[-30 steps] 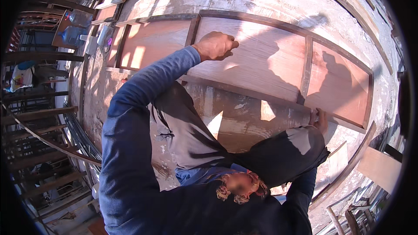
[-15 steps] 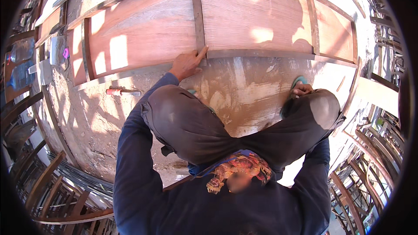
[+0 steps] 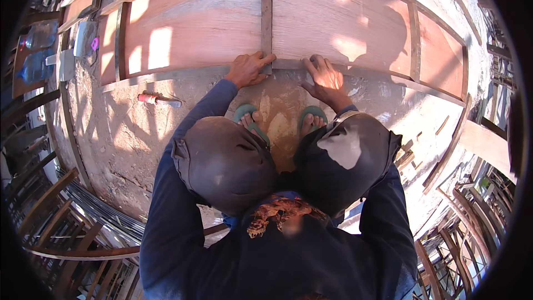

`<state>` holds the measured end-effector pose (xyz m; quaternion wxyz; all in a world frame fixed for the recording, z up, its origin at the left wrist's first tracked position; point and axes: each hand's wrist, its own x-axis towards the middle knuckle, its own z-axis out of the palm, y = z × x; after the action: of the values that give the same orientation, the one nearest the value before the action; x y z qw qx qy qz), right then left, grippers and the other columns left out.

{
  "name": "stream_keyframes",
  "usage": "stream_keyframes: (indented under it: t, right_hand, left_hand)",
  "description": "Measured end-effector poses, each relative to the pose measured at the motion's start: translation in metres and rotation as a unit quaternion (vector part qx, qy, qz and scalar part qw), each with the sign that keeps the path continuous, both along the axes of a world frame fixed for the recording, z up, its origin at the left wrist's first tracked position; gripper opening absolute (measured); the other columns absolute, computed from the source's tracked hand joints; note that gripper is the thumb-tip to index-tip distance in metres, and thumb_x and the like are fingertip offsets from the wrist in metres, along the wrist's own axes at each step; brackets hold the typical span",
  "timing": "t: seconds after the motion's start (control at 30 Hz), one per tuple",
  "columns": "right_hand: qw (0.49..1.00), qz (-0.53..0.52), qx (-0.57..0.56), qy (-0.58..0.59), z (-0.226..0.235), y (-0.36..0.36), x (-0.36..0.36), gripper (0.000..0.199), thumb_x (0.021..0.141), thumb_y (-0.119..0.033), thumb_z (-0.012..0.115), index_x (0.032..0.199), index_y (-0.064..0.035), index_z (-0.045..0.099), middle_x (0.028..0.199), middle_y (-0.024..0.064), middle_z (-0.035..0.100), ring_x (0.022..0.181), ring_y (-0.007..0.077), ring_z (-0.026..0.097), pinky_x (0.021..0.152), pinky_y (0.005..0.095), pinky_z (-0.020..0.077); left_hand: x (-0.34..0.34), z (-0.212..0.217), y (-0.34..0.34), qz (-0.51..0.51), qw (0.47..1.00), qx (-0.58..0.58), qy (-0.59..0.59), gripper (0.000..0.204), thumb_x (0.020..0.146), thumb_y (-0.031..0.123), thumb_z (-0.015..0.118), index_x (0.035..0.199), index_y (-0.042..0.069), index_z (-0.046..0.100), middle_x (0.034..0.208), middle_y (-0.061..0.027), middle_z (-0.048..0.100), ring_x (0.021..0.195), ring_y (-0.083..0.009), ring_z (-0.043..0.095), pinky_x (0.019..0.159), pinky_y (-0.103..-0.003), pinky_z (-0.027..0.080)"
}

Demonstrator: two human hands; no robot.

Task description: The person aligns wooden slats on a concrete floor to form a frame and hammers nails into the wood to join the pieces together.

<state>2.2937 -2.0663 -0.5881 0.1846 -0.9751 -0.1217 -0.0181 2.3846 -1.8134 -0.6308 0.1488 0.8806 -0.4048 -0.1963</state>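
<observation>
A large panel (image 3: pixel 200 33) of thin reddish plywood lies flat in front of me, with a frame of narrow wooden strips on it. A cross batten (image 3: pixel 266 11) meets the near rail (image 3: pixel 383 75) close to the middle. At that joint my left hand (image 3: pixel 248 70) grips the frame, its index finger stretched over the batten's end and the others bent by the rail. A little to the right, my right hand (image 3: pixel 326 80) rests on the near rail, fingers spread and thumb apart on the near side. Its fingertips touch the rail.
A chisel (image 3: pixel 159 100) with a red handle lies on the dusty ground left of my knees. Large plastic bottles (image 3: pixel 39 50) stand at the far left. Wooden frame parts (image 3: pixel 61 205) and bundled dark rods (image 3: pixel 105 211) crowd the lower left; more timber (image 3: pixel 472 233) is at the right.
My right hand has come forward from beside my right leg onto the near rail. My knees and feet have drawn together. The left hand stays at the joint.
</observation>
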Motion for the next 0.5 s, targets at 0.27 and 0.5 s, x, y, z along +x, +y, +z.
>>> stream_keyframes:
  t: [0.27, 0.5]
  right_hand:
    - [0.990, 0.097, -0.098, 0.010, -0.042, -0.018, 0.016, 0.020, 0.074, -0.011, 0.062, 0.093, -0.0070, 0.058, 0.088, 0.0070, 0.057, 0.083, 0.0261, 0.059, 0.062, 0.0379, 0.0545]
    - [0.993, 0.082, -0.086, -0.017, -0.047, -0.018, 0.013, 0.017, 0.074, -0.010, 0.060, 0.091, -0.0063, 0.058, 0.086, 0.0069, 0.057, 0.083, 0.0255, 0.059, 0.061, 0.0365, 0.0542]
  left_hand:
    - [0.001, 0.001, -0.009, -0.015, 0.999, -0.029, -0.036, 0.059, 0.076, 0.026, 0.074, 0.130, 0.022, 0.050, 0.098, -0.0121, 0.059, 0.079, -0.0341, 0.064, 0.067, -0.045, 0.051]
    - [-0.008, -0.003, -0.012, 0.022, 0.998, -0.058, -0.027, 0.065, 0.072, 0.023, 0.076, 0.130, 0.016, 0.047, 0.098, -0.0120, 0.059, 0.081, -0.0325, 0.064, 0.067, -0.043, 0.051]
